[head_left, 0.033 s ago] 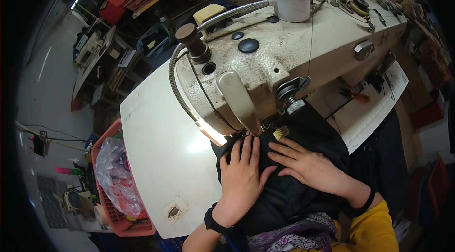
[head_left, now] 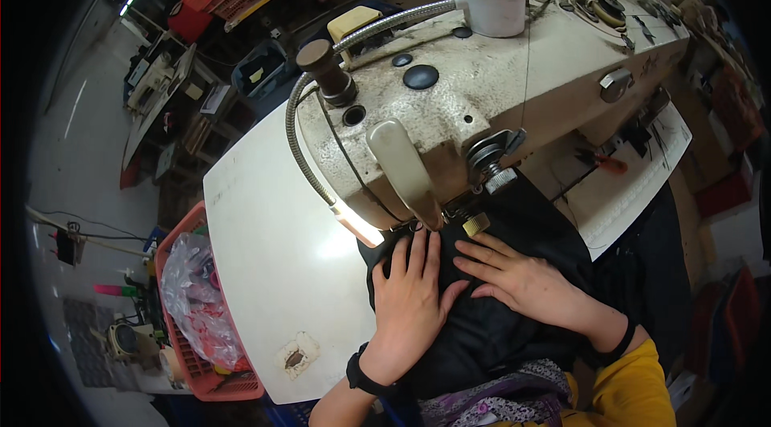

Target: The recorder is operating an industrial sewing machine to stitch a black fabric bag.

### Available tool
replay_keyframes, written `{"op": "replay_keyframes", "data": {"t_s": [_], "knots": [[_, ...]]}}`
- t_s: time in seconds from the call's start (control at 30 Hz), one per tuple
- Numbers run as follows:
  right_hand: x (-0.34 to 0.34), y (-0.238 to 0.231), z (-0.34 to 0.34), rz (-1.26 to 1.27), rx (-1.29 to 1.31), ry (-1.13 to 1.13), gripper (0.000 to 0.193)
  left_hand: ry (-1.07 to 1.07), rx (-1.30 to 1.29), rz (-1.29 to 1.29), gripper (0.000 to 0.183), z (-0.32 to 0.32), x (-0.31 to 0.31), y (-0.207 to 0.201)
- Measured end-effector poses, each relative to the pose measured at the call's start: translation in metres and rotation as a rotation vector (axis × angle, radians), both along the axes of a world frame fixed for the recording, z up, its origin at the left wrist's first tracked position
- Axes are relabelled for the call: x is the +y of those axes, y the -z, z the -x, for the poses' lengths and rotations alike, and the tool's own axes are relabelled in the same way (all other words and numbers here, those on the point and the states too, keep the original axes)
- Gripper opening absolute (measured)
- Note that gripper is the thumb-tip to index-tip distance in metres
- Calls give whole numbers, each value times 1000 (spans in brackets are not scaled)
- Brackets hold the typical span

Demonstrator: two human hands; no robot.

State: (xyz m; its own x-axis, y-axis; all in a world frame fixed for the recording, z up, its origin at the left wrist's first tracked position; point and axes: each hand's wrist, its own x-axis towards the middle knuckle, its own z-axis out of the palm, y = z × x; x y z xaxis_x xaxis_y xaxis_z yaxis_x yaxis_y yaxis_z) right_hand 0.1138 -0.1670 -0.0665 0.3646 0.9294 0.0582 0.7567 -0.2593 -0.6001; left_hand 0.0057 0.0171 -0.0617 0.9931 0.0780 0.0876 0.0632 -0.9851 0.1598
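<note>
while spread flat on the white table [head_left: 273, 266] under the head of the cream sewing machine [head_left: 498, 82], lies dark and slack, a piece of black fabric [head_left: 490, 331], its far edge tucked in by the needle area, its near part trailing off the table edge toward the lap. pressed down by both hands: left hand [head_left: 411, 298] open, palm flat, fingers fanned and pointing far toward the presser foot, wrist ringed by a black band; right hand [head_left: 522, 278] also open and flat, laid just right of the left, fingers angled left so their tips nearly meet the left hand's thumb side. gripping nothing, either hand, only holding the cloth smooth against the table. judged as the feeding step, cloth being steered toward the needle, seam line itself hidden under the machine head. calls next, most likely, for even forward pressure from both palms, fingertips kept short of the needle, cloth kept unwrinkled between the two hands. just far of the fingers, a small yellow knob [head_left: 475, 224] and a bright lamp strip [head_left: 357, 225] on a grey flexible neck. farther out, a white round box with a red switch [head_left: 491, 3] on top of the machine; left of the table, a red plastic crate [head_left: 201, 315] holding a clear bag.
</note>
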Motion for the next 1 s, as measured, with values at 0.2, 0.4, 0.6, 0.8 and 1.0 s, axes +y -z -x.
{"op": "replay_keyframes", "data": {"t_s": [0.2, 0.4, 0.6, 0.8, 1.0], "knots": [[1, 0, -1, -10, 22, 6, 50, -18, -6, -4, 77, 0, 0, 1], [0, 5, -4, -25, -49, 41, 49, -23, -62, -13, 76, -2, 1, 4], [-4, 4, -6, -47, -137, 77, 52, 6, -199, 155, 47, 7, -3, -19], [-55, 4, 37, -165, -143, -207, 44, 305, 30, 317, 27, 73, -31, -15], [-69, 37, 56, -262, -461, -79, 35, 300, 263, 263, 22, 96, -38, -28]]}}
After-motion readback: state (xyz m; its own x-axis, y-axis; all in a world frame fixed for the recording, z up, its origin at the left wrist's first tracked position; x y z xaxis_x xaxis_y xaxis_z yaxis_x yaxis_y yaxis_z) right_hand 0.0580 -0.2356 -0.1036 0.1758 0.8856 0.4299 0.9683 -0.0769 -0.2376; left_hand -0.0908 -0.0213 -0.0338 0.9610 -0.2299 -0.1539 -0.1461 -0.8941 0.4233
